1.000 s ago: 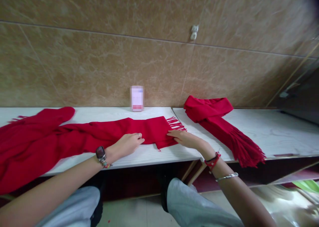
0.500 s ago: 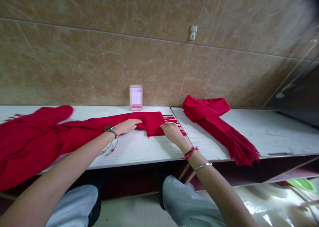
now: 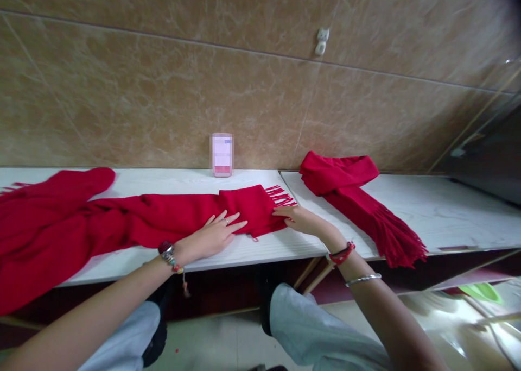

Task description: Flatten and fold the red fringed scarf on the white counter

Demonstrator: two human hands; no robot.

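Note:
A long red scarf (image 3: 171,211) lies along the white table, its fringed end (image 3: 280,195) pointing right and the rest bunched at the left. My left hand (image 3: 217,232) rests on the scarf's near edge with fingers spread, a ring on one of them. My right hand (image 3: 299,219) touches the near corner beside the fringe, its fingers stretched to the left and partly over the cloth. To the right, a second red scarf (image 3: 345,192) is looped at the top, with its fringe hanging over the table's front edge.
A phone (image 3: 222,155) with a blurred screen leans against the brown tiled wall (image 3: 163,88). A small white cat-shaped hook (image 3: 322,41) is fixed to the wall. Below the white table (image 3: 260,254) are open shelves and my legs. Something light green (image 3: 482,291) sits at the lower right.
My left hand has moved to the near edge and spread its fingers. My right hand has shifted right and slightly down. The scarf's fringed end lies wider and nearer the front edge.

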